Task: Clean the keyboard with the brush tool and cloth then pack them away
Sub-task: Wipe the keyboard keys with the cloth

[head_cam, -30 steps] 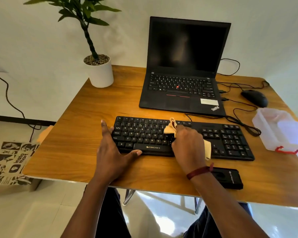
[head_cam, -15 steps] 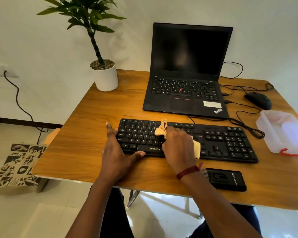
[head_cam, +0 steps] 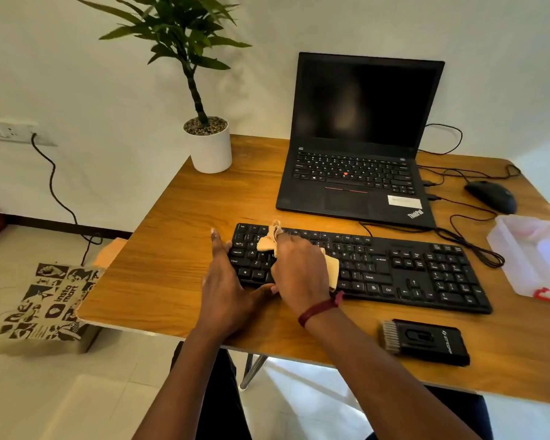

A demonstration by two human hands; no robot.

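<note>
A: Currently logging hazards, left to right. At 9 o'clock off the desk edge, a printed brown paper bag [head_cam: 43, 308] sits on the floor; contents not visible. At 11 o'clock, a white cylindrical plant pot [head_cam: 211, 150] holds pebbles and a green leafy plant; well apart from the work.

B: Hands?

A: Left hand [head_cam: 227, 292] lies flat and spread, fingers apart, braced against the left end of the black wired full-size keyboard [head_cam: 394, 271], holding nothing. Right hand [head_cam: 300, 271] is closed around a small beige cleaning cloth [head_cam: 267, 241] and pressing it onto the letter keys at the keyboard's left-centre.

B: Risks there?

A: Judgement: a loose cloth corner could catch a keycap edge and lift it. If the left hand eases off, the keyboard may skate toward the open black laptop [head_cam: 359, 144] at 12 o'clock.

B: Further right?

A: The black rectangular brush tool [head_cam: 426, 341], bristles at its left end, lies at 5 o'clock near the wooden desk's [head_cam: 172, 236] front edge; the right forearm could knock it off. At 3 o'clock, a translucent plastic storage box [head_cam: 527, 252] with a red clasp sits open; it looks empty, though glare hinders certainty. Tangled black cables [head_cam: 477, 252] lie between keyboard and box, and could snag during packing.
</note>
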